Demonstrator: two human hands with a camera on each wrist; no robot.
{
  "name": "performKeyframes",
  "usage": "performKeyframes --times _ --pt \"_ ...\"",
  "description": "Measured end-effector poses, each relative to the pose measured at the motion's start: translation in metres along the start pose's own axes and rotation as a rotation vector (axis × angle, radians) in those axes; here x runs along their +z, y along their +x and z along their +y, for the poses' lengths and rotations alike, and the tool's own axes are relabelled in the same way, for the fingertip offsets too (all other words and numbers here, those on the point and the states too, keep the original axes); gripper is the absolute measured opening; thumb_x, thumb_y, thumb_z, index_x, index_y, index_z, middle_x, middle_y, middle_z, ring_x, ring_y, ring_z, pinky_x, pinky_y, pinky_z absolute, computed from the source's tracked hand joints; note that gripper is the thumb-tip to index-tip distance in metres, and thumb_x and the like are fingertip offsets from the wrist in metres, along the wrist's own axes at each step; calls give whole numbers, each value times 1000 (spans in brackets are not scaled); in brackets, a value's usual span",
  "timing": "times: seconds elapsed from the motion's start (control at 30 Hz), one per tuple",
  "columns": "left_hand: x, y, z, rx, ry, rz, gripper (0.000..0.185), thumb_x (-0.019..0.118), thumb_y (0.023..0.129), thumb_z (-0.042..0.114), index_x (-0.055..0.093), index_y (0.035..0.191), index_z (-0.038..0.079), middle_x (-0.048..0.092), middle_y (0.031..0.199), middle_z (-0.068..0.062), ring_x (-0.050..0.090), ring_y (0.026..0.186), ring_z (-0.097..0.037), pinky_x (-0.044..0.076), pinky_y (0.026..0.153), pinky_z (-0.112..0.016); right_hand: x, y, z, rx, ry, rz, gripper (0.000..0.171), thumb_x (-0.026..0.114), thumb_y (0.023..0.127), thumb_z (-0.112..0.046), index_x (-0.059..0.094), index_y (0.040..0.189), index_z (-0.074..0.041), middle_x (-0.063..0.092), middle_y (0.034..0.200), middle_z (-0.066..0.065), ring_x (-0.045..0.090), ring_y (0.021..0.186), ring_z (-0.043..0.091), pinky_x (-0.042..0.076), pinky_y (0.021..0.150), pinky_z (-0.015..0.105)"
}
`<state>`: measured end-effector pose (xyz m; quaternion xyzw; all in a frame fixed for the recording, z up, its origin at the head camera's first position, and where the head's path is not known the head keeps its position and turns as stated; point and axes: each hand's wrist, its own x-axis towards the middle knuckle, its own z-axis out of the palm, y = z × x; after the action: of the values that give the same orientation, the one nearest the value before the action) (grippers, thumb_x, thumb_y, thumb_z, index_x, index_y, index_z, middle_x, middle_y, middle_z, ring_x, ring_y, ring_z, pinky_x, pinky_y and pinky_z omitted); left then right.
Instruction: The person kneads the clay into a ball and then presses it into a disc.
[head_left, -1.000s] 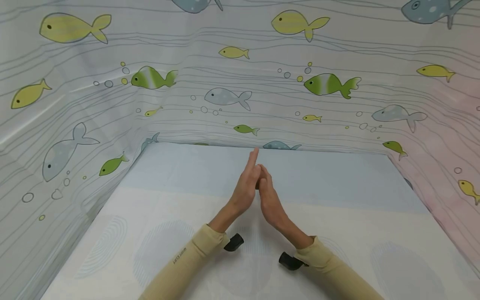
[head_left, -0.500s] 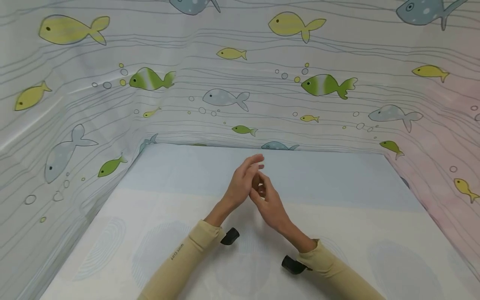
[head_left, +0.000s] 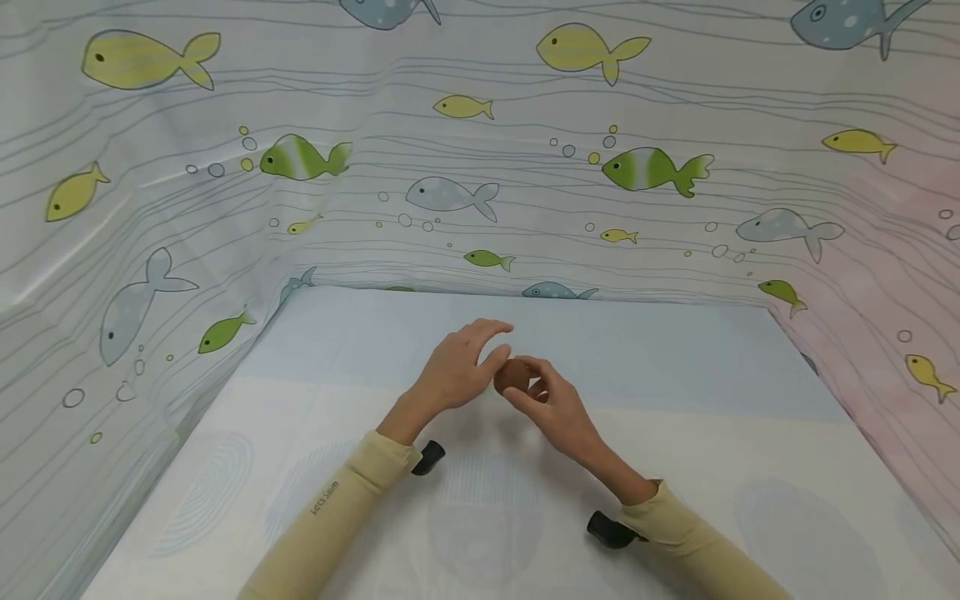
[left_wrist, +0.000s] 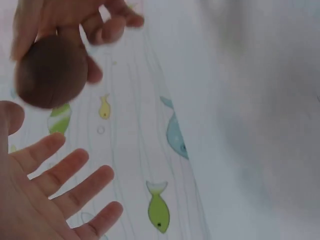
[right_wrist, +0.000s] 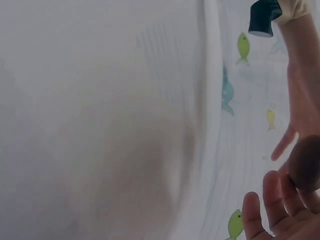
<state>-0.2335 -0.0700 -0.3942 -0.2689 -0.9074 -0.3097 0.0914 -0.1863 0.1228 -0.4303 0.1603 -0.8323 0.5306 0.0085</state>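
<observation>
A smooth brown ball [head_left: 511, 378] is held between the thumb and fingers of my right hand [head_left: 561, 410] above the far half of the table. My left hand [head_left: 456, 367] is just to its left, fingers spread and slightly bent, thumb tip close to the ball. In the left wrist view the round brown ball [left_wrist: 51, 71] hangs from the right hand's fingers, and my left hand [left_wrist: 55, 195] has its palm and spread fingers facing it. The right wrist view cuts off part of the ball [right_wrist: 306, 162] at its edge.
A pale cloth [head_left: 480, 517] with blue circle patterns covers the table. A curtain [head_left: 420, 250] printed with fish surrounds its far edge and sides. Black camera mounts sit at both wrists, such as the left one [head_left: 429, 458].
The palms were pressed together with the ball mostly hidden between them. They have parted; the left hand moved left and toward me, and the right hand now holds the exposed ball.
</observation>
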Motion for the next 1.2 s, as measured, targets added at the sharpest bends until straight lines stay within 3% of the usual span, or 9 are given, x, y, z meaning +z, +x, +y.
performKeyframes --times 0.17,0.37,0.7,1.03,1.2 --pt "-9 -8 -11 -10 127 -31 38 48 102 34 60 134 18 59 136 -2 55 126 -25 46 101 -48 -8 -6 7 67 -75 -66 56 68 93 -42 51 140 -16 61 112 4 58 86 17 51 68 30" --pt "-12 -16 -16 -43 197 -85 38 48 103 35 60 134 17 59 137 -4 54 126 -26 46 100 -50 -19 -20 19 133 -184 -142 55 69 91 -43 56 137 -16 62 112 1 55 79 14 47 63 29" --pt "-14 -26 -20 -99 216 -135 39 46 103 36 59 135 18 56 139 -3 52 129 -27 44 100 -50 -26 -38 33 205 -304 -233 57 68 90 -50 59 135 -16 64 103 -4 57 83 10 48 69 32" --pt "-8 -38 -17 -80 259 -136 37 49 102 34 60 133 18 59 136 -3 55 125 -27 47 95 -49 -26 -43 33 199 -395 -259 55 63 93 -52 59 135 -16 62 123 -2 57 101 14 47 80 37" --pt "-10 -42 -16 -73 268 -129 37 50 102 35 62 132 17 60 135 -3 57 122 -27 49 93 -49 -27 -43 31 190 -405 -262 55 63 93 -50 58 135 -15 61 117 -3 57 100 14 48 81 37"
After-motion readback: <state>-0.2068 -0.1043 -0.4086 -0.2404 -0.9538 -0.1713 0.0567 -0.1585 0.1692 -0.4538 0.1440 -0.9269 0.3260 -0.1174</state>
